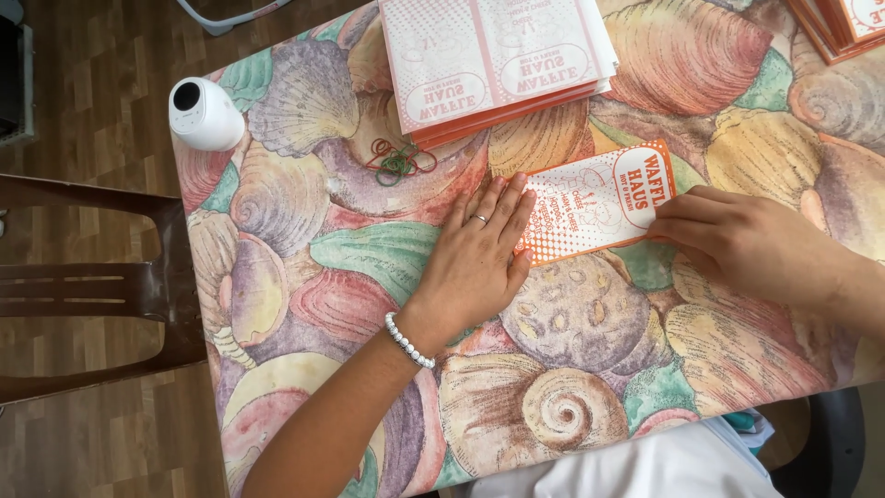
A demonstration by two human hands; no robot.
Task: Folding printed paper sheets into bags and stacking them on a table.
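Note:
A folded orange-and-white paper sleeve (599, 198) lies flat on the table, which is covered with a seashell-patterned cloth (304, 277). My left hand (479, 254), with a ring and a white bead bracelet, rests flat with its fingers spread, the fingertips pressing the sleeve's left end. At the sleeve's right edge my right hand (737, 240) presses down with curled fingers. Neither hand lifts the paper.
A stack of flat orange-and-white paper sheets (498, 65) sits at the far edge, with another stack (843, 28) at the top right corner. Coloured rubber bands (396, 161) lie near the stack. A white round camera-like device (205, 112) stands at the left corner. A brown chair (92, 286) is at the left.

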